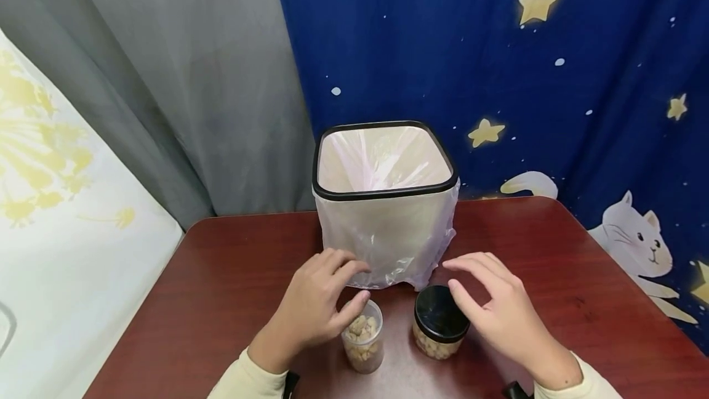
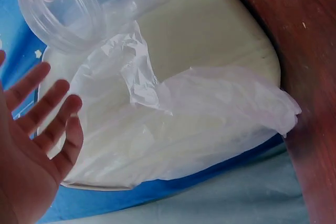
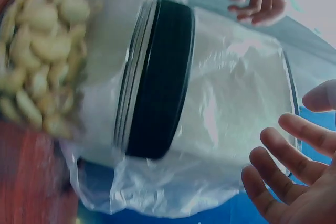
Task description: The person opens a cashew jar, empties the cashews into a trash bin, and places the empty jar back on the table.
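On the table stands an uncovered clear plastic cup [image 1: 364, 340] with tan pieces inside. My left hand [image 1: 320, 300] hovers beside and above it, fingers loosely bent, holding nothing; in the left wrist view the cup's rim [image 2: 63, 19] shows at the top left. A clear jar [image 1: 436, 345] of pale nuts with a black lid [image 1: 441, 313] stands to the right. Over its right side hovers my right hand [image 1: 495, 300], fingers apart and nothing in them. The right wrist view shows cashew-like nuts [image 3: 44, 51] in the jar and the lid [image 3: 160, 77] on it.
Just behind both containers stands a pale bin [image 1: 382, 226] with a black rim and a translucent bag liner [image 2: 210, 103]. The brown table [image 1: 238, 282] reaches to a blue star-patterned curtain [image 1: 388, 36] and a grey curtain [image 1: 221, 79]. White patterned cloth [image 1: 72, 220] hangs at left.
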The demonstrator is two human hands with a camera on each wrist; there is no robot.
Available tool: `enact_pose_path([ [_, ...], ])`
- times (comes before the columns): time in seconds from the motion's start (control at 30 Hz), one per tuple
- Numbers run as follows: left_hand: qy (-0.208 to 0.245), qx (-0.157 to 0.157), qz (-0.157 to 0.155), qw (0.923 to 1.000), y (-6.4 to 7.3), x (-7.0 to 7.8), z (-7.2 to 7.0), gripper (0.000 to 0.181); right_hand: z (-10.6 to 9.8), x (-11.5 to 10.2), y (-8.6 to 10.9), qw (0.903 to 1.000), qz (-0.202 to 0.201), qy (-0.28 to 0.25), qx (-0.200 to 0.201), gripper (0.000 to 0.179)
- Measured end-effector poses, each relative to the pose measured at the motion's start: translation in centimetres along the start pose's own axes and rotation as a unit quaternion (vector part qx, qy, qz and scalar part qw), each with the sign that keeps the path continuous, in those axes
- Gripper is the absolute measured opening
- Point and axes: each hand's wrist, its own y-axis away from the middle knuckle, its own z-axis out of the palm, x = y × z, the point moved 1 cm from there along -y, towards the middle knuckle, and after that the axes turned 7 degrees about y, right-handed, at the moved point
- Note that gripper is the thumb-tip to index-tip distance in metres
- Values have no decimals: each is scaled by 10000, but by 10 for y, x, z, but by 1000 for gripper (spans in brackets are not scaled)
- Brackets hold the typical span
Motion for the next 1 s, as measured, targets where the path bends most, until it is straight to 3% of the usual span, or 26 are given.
enact_pose_path([
  [0.17, 151, -271, 259, 9992, 3, 3, 9, 34, 14, -15, 10, 9958, -423, -792, 152, 46],
  [0.37, 202, -286, 491, 9982, 5, 10, 17, 36, 28, -31, 24, 9817, -241, -1823, -493, 49],
  [0.47, 97, -358, 513, 9980, 5, 10, 17, 34, 35, -34, 28, 9605, 0, -2592, -1014, 51],
  [0.57, 13, -429, 421, 9982, 6, 10, 15, 32, 41, -36, 31, 9283, 384, -3375, -1512, 49],
  [0.63, -49, -469, 340, 9983, 7, 9, 12, 31, 46, -37, 34, 9082, 593, -3745, -1773, 48],
  [0.7, -70, -495, 307, 9983, 7, 9, 10, 32, 50, -39, 37, 8957, 741, -3928, -1949, 47],
  [0.83, -125, -594, 234, 9979, 9, 12, 7, 37, 59, -40, 42, 8914, 804, -3907, -2150, 49],
  [1.0, -377, -887, -103, 9953, 10, 17, 6, 45, 64, -38, 48, 8893, 880, -3868, -2275, 50],
])
